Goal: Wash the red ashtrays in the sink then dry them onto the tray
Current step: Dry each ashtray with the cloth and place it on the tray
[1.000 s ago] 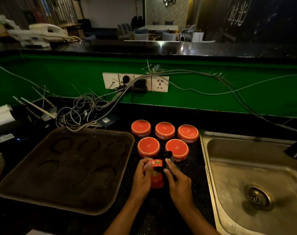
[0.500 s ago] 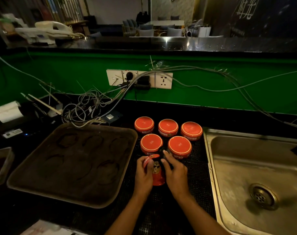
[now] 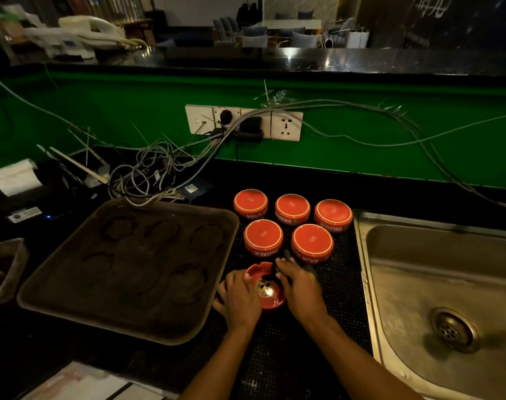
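- Head view: the person's left hand [image 3: 240, 298] holds an upright red ashtray [image 3: 267, 295] on the black mat [image 3: 341, 287], fingers curled round its left wall.
- The right hand [image 3: 299, 287] sits against the ashtray's right rim with a dark cloth [image 3: 286, 259] under its fingers. The fingers look bent over the cloth, though whether they pinch it or only press it down is hard to tell in this dim light.
- The ashtray lies directly between the two hands, mouth up, with something shiny in its bowl (wet glaze or a logo, unclear which).
- Five more ashtrays [image 3: 312, 241] stand upside down in two rows on the mat just beyond the hands, near but apart from the held one.
- The tray [image 3: 72, 284] lies to the left, its edge just beside the left hand. It carries dark ring marks and no ashtrays.
- The sink [image 3: 419, 284] is off to the right, well apart from the held ashtray, and looks dry.
- Judgement: the step in hand seems to be wiping. Being round, the ashtray has no long axis to line up, and the tray lies on the left hand's side, so that hand is the better placed to set it down there.
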